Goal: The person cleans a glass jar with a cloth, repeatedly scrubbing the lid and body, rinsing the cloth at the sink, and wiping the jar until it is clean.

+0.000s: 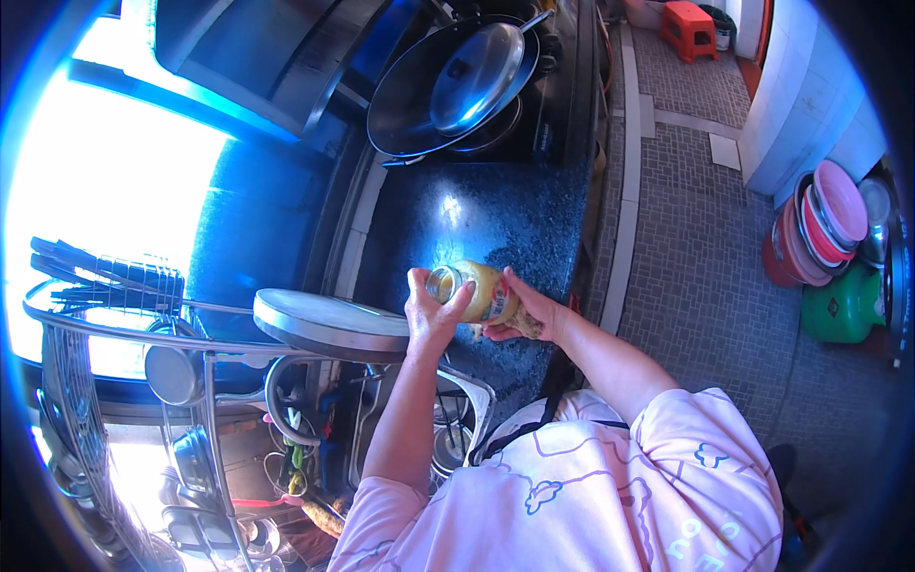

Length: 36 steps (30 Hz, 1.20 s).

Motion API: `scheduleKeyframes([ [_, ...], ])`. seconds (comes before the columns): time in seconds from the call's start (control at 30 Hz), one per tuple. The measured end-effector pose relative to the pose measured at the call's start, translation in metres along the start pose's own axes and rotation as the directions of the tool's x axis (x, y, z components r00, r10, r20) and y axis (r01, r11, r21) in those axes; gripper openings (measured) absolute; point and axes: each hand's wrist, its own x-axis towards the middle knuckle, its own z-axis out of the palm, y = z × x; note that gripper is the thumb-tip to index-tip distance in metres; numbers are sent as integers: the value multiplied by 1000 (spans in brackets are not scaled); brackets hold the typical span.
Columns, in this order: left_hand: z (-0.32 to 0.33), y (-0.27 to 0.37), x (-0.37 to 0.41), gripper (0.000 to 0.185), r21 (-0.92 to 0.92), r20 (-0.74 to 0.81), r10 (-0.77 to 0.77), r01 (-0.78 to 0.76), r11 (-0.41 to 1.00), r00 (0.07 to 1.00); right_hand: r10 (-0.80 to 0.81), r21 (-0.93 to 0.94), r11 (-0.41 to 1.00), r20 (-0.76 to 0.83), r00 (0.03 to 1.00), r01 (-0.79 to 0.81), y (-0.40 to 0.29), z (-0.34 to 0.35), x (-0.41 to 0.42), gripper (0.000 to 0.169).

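Observation:
A glass jar with a yellowish content and a printed label lies tilted on its side between my two hands, above the dark stone countertop. Its mouth faces left and no lid is on it. My left hand grips the jar near its neck, the thumb across the shoulder. Around the base end is my right hand, which also holds a brownish cloth or sponge against the jar; its exact kind is unclear.
Beyond the counter, a wok with a metal lid sits on the gas stove. A round board stands at left by a wire dish rack. The sink is near my body. Stacked basins and a red stool are on the floor.

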Motion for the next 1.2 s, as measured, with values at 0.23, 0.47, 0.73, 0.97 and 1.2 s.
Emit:
scheduleKeyframes([
  [0.23, -3, -20, -2, 58, 4, 7, -50, 50, 999, 999, 70, -379, 917, -144, 987, -120, -8, -3, -9, 81],
  [0.47, -9, -22, -7, 56, -118, 19, 12, -10, 993, 1000, -72, -262, 965, -135, 988, 35, -11, 2, -6, 77],
  [0.73, -10, 3, -2, 49, -133, 137, -3, 21, 991, 991, -75, -198, 978, -65, 995, 61, -13, 11, -9, 76],
  [0.97, -11, -13, 0, 44, -168, 105, -6, 24, 985, 994, 5, -548, 814, -325, 946, -192, -21, 1, -12, 74],
  [1.2, -12, -11, -2, 44, -286, 169, 12, 37, 957, 986, -1, -279, 960, -88, 996, -24, -21, 5, -10, 73],
])
